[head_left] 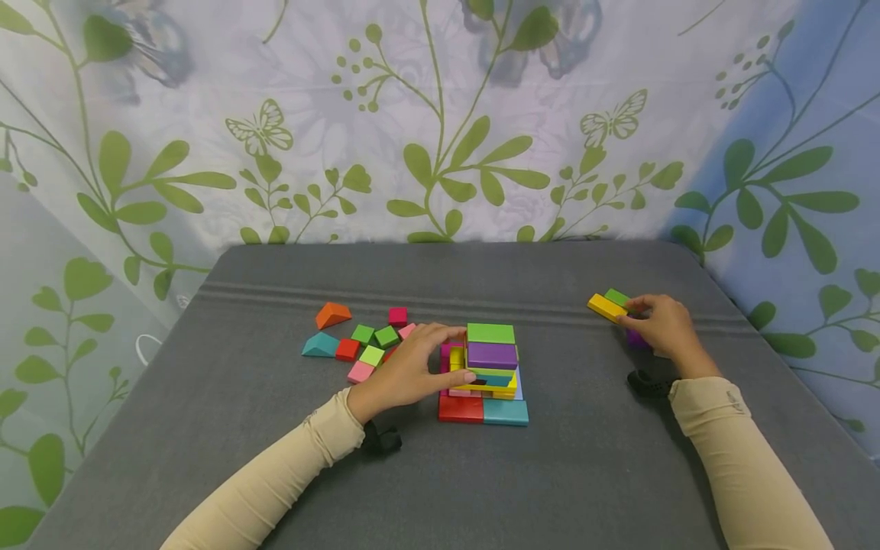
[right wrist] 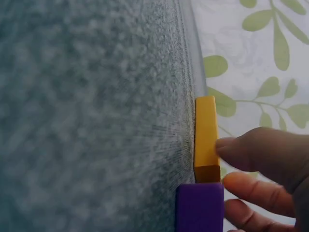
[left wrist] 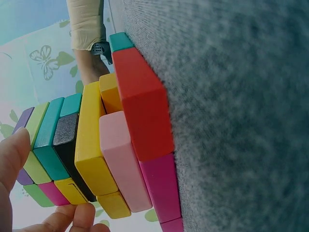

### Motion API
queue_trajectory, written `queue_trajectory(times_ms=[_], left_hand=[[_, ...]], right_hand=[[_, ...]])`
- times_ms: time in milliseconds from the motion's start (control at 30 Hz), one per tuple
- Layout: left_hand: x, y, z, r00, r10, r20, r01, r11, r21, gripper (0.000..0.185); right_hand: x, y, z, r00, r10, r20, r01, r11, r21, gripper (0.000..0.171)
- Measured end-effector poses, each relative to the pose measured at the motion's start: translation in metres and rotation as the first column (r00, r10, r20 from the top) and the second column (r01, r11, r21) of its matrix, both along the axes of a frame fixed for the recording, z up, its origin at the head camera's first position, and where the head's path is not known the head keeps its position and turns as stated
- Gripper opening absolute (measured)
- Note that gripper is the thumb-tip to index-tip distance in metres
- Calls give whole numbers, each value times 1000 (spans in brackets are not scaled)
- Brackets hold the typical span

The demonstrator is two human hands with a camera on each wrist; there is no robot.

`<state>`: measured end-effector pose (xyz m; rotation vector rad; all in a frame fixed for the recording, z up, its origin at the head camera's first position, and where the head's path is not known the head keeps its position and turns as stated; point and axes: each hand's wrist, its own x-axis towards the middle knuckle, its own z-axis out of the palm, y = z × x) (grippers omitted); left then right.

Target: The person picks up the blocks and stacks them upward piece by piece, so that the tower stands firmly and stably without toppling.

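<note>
A tower of coloured wooden blocks (head_left: pixel 491 355) stands at the table's middle, with a green block on a purple one at its top. My left hand (head_left: pixel 412 363) is at its left side, thumb along the front and fingers toward the far side. The left wrist view shows the thumb (left wrist: pixel 14 150) at the lime and purple blocks. At the right, my right hand (head_left: pixel 663 328) reaches to loose blocks; its thumb overlaps the yellow block (right wrist: pixel 206 137) in the right wrist view, fingertips close to the purple block (right wrist: pixel 199 208). A green block (head_left: pixel 616 296) lies behind the yellow one.
Left of the tower lie several loose blocks, among them an orange piece (head_left: pixel 333 315), a teal piece (head_left: pixel 320 345), a red block (head_left: pixel 347 350) and a pink block (head_left: pixel 360 372). The grey table (head_left: pixel 289 473) ends at a leaf-patterned curtain (head_left: pixel 385 122).
</note>
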<state>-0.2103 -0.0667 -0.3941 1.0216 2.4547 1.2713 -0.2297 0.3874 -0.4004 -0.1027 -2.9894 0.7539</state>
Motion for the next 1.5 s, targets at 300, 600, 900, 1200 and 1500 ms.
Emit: queue_trajectory(times_ms=[300, 600, 900, 1200, 1500], left_hand=[[1, 0, 1, 1000, 4, 4, -4, 1000, 0, 71], [1, 1, 1, 1000, 8, 3, -8, 1000, -3, 71], [1, 1, 0, 1000, 6, 5, -6, 1000, -1, 71], [0, 1, 0, 1000, 1, 5, -1, 1000, 8, 71], [-1, 1, -1, 1000, -4, 25, 3, 1000, 17, 71]], right_hand=[[-5, -5, 4, 999, 20, 26, -23, 996, 89, 45], [-4, -27, 9, 979, 186, 84, -191, 980, 55, 37], [4, -73, 17, 945, 311, -98, -317, 947, -58, 28], [17, -117, 33, 865, 349, -360, -466, 826, -318, 22], [25, -143, 41, 781, 488, -391, -606, 744, -282, 27]])
